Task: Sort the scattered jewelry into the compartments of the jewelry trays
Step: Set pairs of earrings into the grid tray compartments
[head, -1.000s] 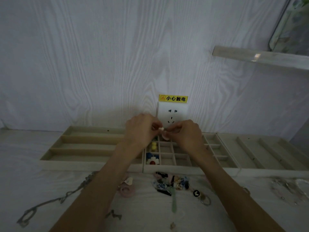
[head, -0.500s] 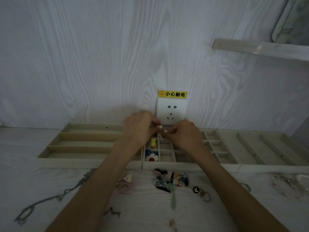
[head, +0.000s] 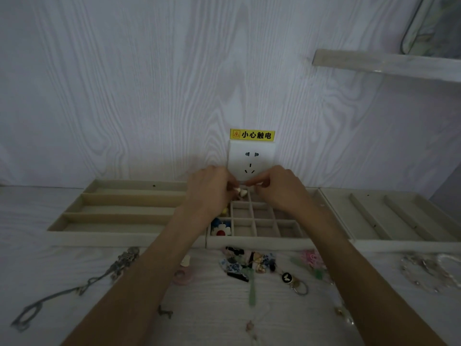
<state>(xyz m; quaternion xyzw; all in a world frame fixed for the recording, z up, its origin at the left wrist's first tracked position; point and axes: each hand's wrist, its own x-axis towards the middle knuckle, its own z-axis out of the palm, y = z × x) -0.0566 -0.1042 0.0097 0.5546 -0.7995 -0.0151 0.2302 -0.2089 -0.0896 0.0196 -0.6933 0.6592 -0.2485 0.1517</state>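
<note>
Both hands meet above the back row of the grid tray (head: 257, 242). The left hand (head: 209, 191) pinches a small pale earring (head: 241, 192) at its curled fingertips, the piece showing just right of the thumb. The right hand (head: 282, 189) has its fingers curled too, tips pinched on something small and pale right beside the earring; whether that is part of the same piece cannot be told. The earring hangs over the tray's rear cells, not in any of them.

In the grid tray's front-left cell lies a flower piece (head: 220, 229), white petals with a red centre, with blue bits behind it. A yellow bead (head: 225, 210) sits one cell back, partly hidden by the left wrist.

The long-slot tray (head: 74, 224) stands touching the grid tray's left side, another tray (head: 399, 221) its right. In front of the trays, on the table (head: 50, 265), lie a chain (head: 74, 288), a pink ring (head: 183, 277), a heap of clips (head: 245, 264), a keyring (head: 295, 284) and a clear bracelet (head: 429, 273). On the wall behind is a socket (head: 251, 159) under a yellow label (head: 252, 134).
</note>
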